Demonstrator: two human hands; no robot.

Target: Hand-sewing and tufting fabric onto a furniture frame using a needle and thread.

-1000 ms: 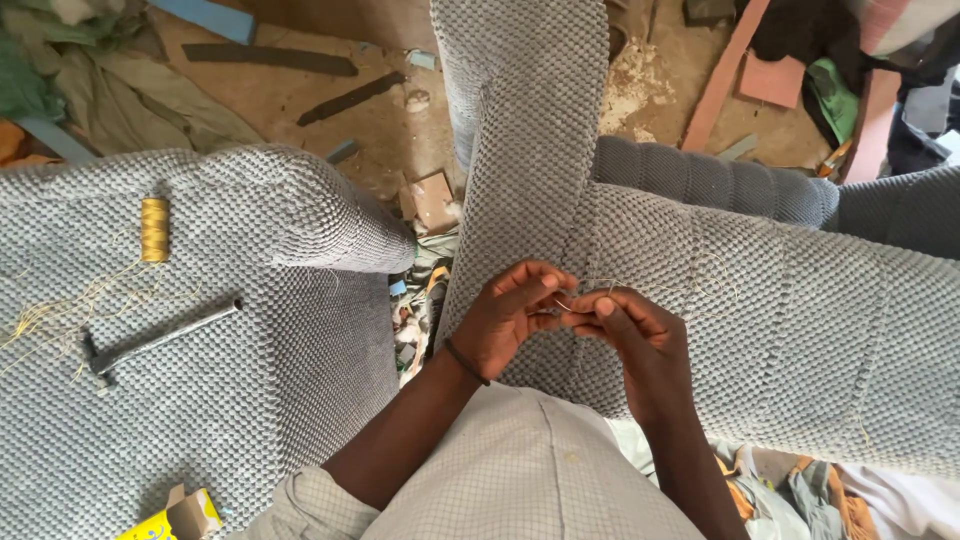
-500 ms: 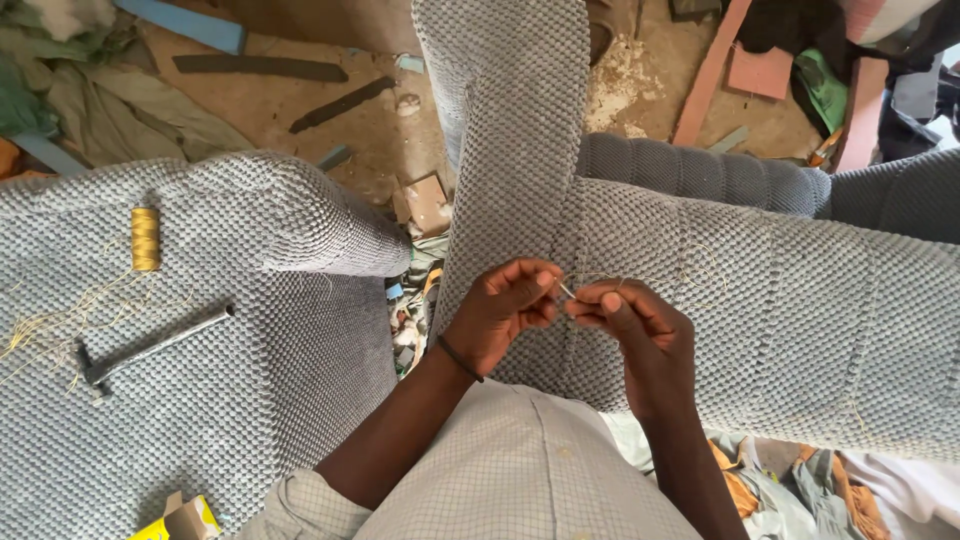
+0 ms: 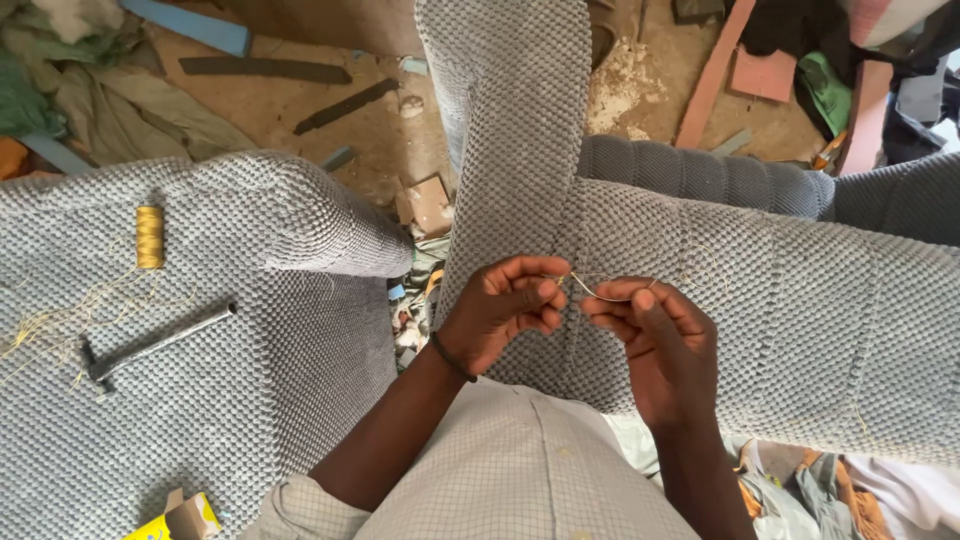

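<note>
One package in view: a small cardboard box (image 3: 180, 518) at the bottom edge of the frame, left of centre, lying on the grey textured cushion (image 3: 120, 440). Box is yellow on its outer faces, with a small patch of blue at its right corner. Top flaps stand open and show plain brown card inside. Lower part of the box is cut off by the frame edge, so its full shape cannot be told. Print on it is too small to make out. No labels, signs or screens visible anywhere else in the frame.
</note>
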